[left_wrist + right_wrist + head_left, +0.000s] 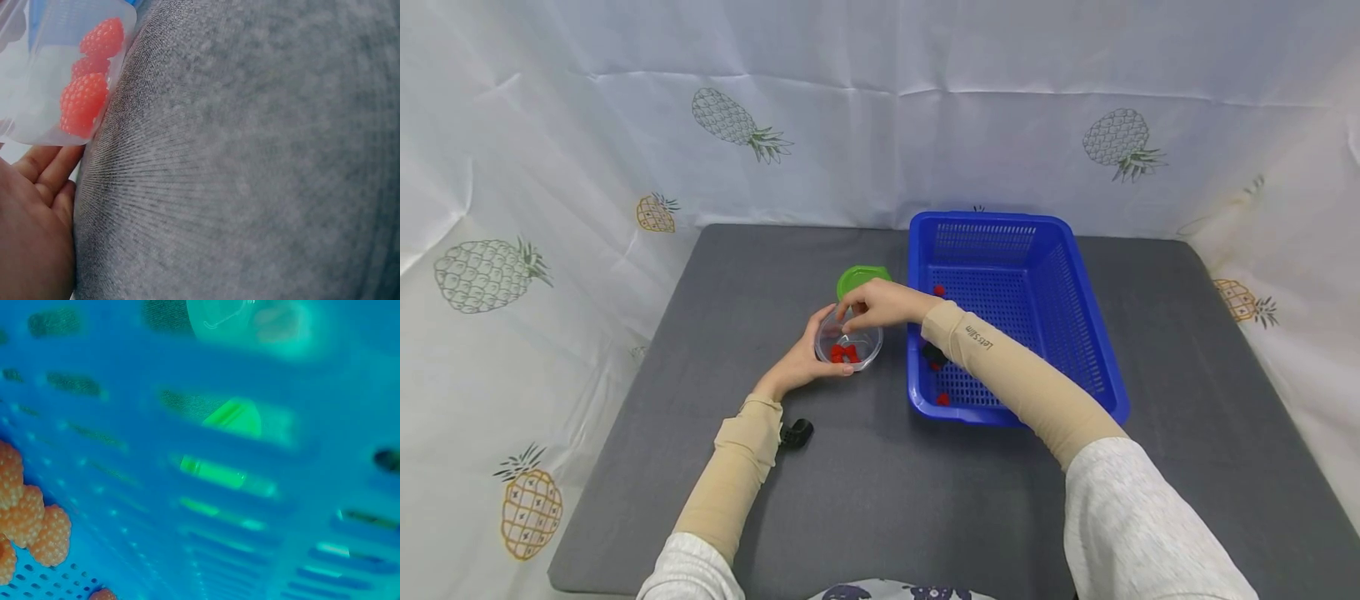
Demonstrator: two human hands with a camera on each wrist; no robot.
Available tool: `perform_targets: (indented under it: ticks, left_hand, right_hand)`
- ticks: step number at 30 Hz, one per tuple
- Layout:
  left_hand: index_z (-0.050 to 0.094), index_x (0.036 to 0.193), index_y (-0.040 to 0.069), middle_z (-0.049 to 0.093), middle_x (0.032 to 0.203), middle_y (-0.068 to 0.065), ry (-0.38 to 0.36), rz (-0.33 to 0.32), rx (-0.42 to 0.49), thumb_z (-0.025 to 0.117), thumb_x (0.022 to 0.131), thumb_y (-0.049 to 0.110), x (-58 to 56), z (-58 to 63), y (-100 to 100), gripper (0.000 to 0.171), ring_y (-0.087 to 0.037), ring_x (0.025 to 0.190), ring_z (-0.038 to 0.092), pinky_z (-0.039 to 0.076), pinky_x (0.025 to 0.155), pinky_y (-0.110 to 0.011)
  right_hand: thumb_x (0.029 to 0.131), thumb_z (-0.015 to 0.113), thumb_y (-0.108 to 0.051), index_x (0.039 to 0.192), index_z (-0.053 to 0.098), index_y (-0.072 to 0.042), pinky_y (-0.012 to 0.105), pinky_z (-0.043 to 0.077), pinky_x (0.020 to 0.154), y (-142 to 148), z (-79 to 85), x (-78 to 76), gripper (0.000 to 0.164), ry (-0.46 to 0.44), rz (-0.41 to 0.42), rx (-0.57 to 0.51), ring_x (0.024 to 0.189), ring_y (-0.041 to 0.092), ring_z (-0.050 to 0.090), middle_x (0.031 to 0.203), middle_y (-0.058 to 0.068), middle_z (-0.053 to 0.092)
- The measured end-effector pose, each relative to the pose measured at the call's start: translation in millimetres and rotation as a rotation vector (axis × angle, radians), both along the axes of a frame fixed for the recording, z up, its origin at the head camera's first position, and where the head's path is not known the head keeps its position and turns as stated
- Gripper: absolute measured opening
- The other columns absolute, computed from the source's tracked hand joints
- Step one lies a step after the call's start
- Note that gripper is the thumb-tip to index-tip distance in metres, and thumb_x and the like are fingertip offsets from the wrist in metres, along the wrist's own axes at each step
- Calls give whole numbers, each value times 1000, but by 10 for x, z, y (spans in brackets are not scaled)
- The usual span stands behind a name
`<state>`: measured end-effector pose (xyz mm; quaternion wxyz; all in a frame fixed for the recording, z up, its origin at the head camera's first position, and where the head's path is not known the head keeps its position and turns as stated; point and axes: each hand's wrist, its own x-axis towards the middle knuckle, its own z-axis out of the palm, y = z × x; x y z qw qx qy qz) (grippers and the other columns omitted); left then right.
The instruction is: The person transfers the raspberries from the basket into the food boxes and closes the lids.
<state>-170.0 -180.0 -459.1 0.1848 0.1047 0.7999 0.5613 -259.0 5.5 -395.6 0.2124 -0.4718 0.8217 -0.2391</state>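
Note:
A clear round plastic tub point(874, 340) stands on the grey table with red raspberries point(844, 353) in its bottom. My left hand point(801, 362) holds the tub from the left, thumb at its near side and fingers round its far side. Through the tub's wall, the left wrist view shows the raspberries point(85, 103) close up, with the left fingers point(53, 165) beside it. My right hand point(883, 304) hovers over the tub's mouth, fingers bent downward and apart from the thumb; nothing shows between them. The right wrist view does not show the right hand.
A blue perforated basket point(1030, 312) stands right of the tub, under my right forearm. Raspberries point(50, 534) lie in it, partly hidden by the arm. A green lid point(859, 277) lies behind the tub. A black device point(796, 433) sits at my left wrist. A pineapple-print curtain point(880, 150) hangs behind.

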Motion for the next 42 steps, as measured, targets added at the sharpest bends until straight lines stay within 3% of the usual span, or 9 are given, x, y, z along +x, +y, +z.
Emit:
perform_targets:
  ticks: [9,16,23,31,37,42]
  left_hand:
    - [4,137,35,32,137,-8,7,-5,-12,74,68,26,-21,-33,-21,99,-22,128,30,27,103,-48]
    - [4,139,31,32,137,-10,37,-20,0,73,69,24,-25,-36,-23,99,-25,128,29,26,102,-49]
    - [3,140,26,31,137,-15,56,-19,5,74,69,24,-21,-50,-18,100,-27,128,29,26,102,-51]
    - [4,140,23,34,136,-14,68,-17,9,75,67,24,-70,-116,-26,102,-28,127,30,27,102,-50]
    - [5,138,33,37,134,-6,77,5,-7,77,64,28,-141,-288,-58,103,-22,126,32,26,103,-48]
    - [6,137,36,37,134,-5,89,3,-9,77,64,28,-136,-316,-61,102,-22,126,33,25,104,-47]
  right_hand:
    - [81,60,-35,105,61,-17,21,41,56,44,28,4,31,-24,2,-31,60,9,48,71,-4,57]
    - [80,61,-36,105,62,-16,23,42,58,93,79,11,32,-86,-18,-91,60,11,49,73,0,59]
    - [78,63,-37,100,62,-28,25,40,55,187,130,19,24,-149,-85,-163,56,13,45,70,5,57]
    - [78,65,-30,100,64,-21,24,38,57,329,283,77,24,-159,-190,-269,57,12,42,70,1,52]
    - [78,65,-21,97,65,-18,23,37,55,465,418,147,19,-219,-252,-383,56,12,41,70,7,51]
    - [78,65,-21,99,65,-16,25,38,56,615,394,133,21,-266,-324,-406,57,11,40,71,6,51]
